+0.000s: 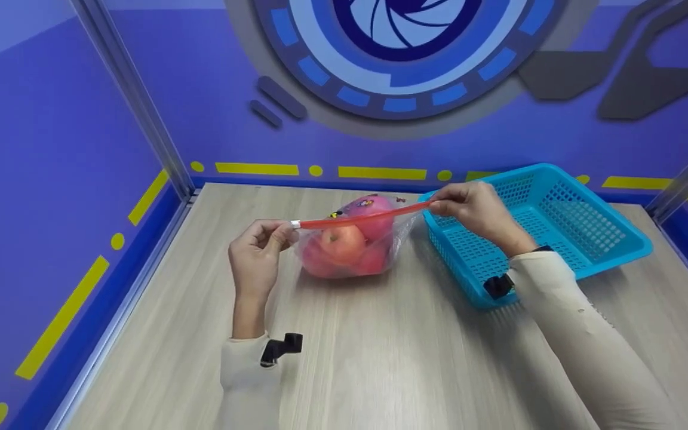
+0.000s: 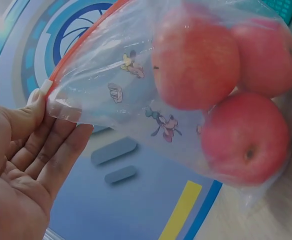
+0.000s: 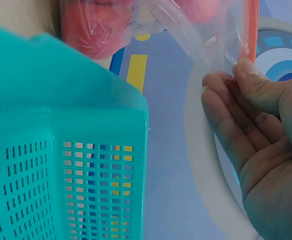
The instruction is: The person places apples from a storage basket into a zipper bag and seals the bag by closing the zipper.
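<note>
Several red apples (image 1: 343,245) lie inside a clear zip bag (image 1: 405,232) with small cartoon prints. A red zipper strip (image 1: 368,219) runs along the bag's top, stretched between the two hands. The left hand (image 1: 255,260) pinches the strip's left end, at the white slider (image 2: 47,87). At the opposite end, the right hand (image 1: 478,209) grips the corner between thumb and fingers; the right wrist view shows its thumb pressing the plastic. The bag's base is at the table in the head view. Whether the zipper is sealed cannot be told.
A turquoise perforated basket (image 1: 457,269) stands on the wooden table (image 1: 368,346) at the right, beneath the right forearm. Nothing shows inside it. Blue printed panels (image 1: 200,89) wall the table at the back and sides, with metal posts (image 1: 141,113) at the corners.
</note>
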Demonstrator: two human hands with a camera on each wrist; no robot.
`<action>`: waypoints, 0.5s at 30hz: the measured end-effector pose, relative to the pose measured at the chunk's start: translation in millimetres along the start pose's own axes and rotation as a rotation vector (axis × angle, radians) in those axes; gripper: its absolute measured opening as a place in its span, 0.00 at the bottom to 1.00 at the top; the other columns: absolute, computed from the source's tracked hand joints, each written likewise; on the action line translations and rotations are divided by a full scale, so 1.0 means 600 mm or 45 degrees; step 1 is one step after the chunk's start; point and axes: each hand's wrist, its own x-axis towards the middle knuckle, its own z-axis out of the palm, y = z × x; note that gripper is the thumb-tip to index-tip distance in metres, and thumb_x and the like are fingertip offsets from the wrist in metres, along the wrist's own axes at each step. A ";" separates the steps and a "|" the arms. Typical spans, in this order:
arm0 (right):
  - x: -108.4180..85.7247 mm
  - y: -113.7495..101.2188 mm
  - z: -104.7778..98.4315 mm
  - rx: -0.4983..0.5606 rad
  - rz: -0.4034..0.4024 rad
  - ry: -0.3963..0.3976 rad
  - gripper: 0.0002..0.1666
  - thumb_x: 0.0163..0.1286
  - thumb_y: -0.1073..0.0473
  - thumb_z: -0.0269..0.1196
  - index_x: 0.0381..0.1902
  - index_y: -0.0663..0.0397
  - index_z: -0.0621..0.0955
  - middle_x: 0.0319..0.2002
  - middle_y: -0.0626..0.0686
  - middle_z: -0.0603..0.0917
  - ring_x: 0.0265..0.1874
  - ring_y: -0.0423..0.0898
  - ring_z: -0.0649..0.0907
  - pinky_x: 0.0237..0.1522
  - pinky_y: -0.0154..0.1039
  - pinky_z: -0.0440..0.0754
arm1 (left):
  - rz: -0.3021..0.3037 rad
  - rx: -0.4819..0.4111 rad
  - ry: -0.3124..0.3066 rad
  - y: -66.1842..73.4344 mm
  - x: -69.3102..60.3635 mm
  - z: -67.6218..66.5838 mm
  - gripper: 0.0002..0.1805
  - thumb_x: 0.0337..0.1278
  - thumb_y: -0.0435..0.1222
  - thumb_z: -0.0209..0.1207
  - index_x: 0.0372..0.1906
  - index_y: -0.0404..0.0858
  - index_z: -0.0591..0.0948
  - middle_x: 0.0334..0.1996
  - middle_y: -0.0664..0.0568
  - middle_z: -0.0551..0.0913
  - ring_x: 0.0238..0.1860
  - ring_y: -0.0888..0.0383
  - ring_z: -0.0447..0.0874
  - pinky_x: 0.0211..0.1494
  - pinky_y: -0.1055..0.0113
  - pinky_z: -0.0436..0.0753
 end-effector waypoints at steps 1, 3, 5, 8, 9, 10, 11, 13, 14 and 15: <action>0.000 -0.001 -0.001 0.001 0.004 -0.009 0.10 0.75 0.61 0.70 0.51 0.56 0.91 0.45 0.55 0.91 0.43 0.53 0.89 0.49 0.50 0.89 | -0.002 0.007 0.002 0.001 -0.001 0.002 0.06 0.66 0.29 0.70 0.40 0.28 0.87 0.30 0.43 0.89 0.33 0.55 0.90 0.43 0.62 0.90; -0.001 -0.003 -0.003 -0.007 0.008 -0.020 0.11 0.75 0.61 0.70 0.52 0.56 0.91 0.46 0.55 0.91 0.43 0.52 0.89 0.49 0.47 0.89 | -0.003 0.026 0.011 0.004 -0.002 0.004 0.06 0.66 0.30 0.70 0.40 0.28 0.87 0.30 0.44 0.89 0.32 0.54 0.90 0.42 0.63 0.90; -0.003 -0.009 -0.006 -0.029 0.001 -0.017 0.12 0.76 0.60 0.69 0.52 0.57 0.91 0.46 0.56 0.91 0.42 0.51 0.88 0.46 0.41 0.89 | -0.003 0.043 0.023 0.006 -0.002 0.007 0.06 0.66 0.30 0.70 0.41 0.29 0.87 0.31 0.45 0.90 0.32 0.53 0.90 0.41 0.63 0.90; -0.007 -0.023 -0.008 -0.096 -0.041 0.014 0.13 0.77 0.59 0.68 0.54 0.57 0.90 0.46 0.56 0.91 0.37 0.51 0.86 0.38 0.34 0.86 | -0.009 0.057 0.035 0.009 -0.004 0.009 0.06 0.66 0.30 0.70 0.41 0.29 0.87 0.31 0.46 0.90 0.32 0.53 0.90 0.41 0.63 0.90; -0.009 -0.029 -0.008 -0.123 -0.080 0.032 0.14 0.77 0.59 0.68 0.55 0.57 0.90 0.46 0.56 0.91 0.37 0.51 0.86 0.38 0.36 0.86 | -0.007 0.058 0.036 0.009 -0.004 0.010 0.06 0.66 0.30 0.70 0.40 0.29 0.87 0.31 0.45 0.90 0.32 0.52 0.90 0.41 0.64 0.90; -0.010 -0.035 -0.006 -0.150 -0.128 0.052 0.14 0.77 0.59 0.68 0.56 0.58 0.90 0.48 0.56 0.91 0.39 0.52 0.87 0.39 0.38 0.87 | -0.003 0.058 0.034 0.009 -0.004 0.010 0.06 0.66 0.29 0.70 0.40 0.29 0.87 0.30 0.45 0.90 0.32 0.53 0.90 0.41 0.64 0.90; -0.012 -0.043 -0.004 -0.172 -0.186 0.071 0.15 0.76 0.58 0.69 0.57 0.57 0.89 0.49 0.56 0.91 0.41 0.53 0.87 0.42 0.41 0.88 | 0.000 0.055 0.032 0.009 -0.004 0.010 0.06 0.66 0.29 0.70 0.40 0.29 0.87 0.30 0.45 0.90 0.32 0.53 0.90 0.40 0.64 0.90; -0.014 -0.063 0.006 -0.204 -0.333 0.118 0.17 0.74 0.59 0.71 0.58 0.57 0.89 0.52 0.56 0.90 0.49 0.53 0.88 0.49 0.48 0.89 | 0.011 0.051 0.023 0.008 -0.004 0.010 0.06 0.66 0.29 0.70 0.40 0.28 0.87 0.30 0.46 0.90 0.31 0.54 0.90 0.40 0.63 0.90; -0.014 -0.074 0.013 -0.211 -0.409 0.130 0.18 0.73 0.60 0.72 0.58 0.57 0.89 0.53 0.55 0.90 0.52 0.53 0.88 0.52 0.50 0.88 | 0.016 0.042 0.017 0.008 -0.004 0.010 0.06 0.66 0.29 0.70 0.39 0.28 0.87 0.30 0.45 0.90 0.31 0.54 0.91 0.40 0.63 0.90; -0.014 -0.085 0.019 -0.212 -0.481 0.134 0.19 0.72 0.60 0.72 0.59 0.57 0.89 0.54 0.55 0.90 0.56 0.53 0.87 0.54 0.52 0.87 | 0.021 0.034 0.012 0.008 -0.004 0.010 0.05 0.66 0.28 0.70 0.39 0.28 0.87 0.29 0.45 0.90 0.31 0.54 0.91 0.40 0.63 0.90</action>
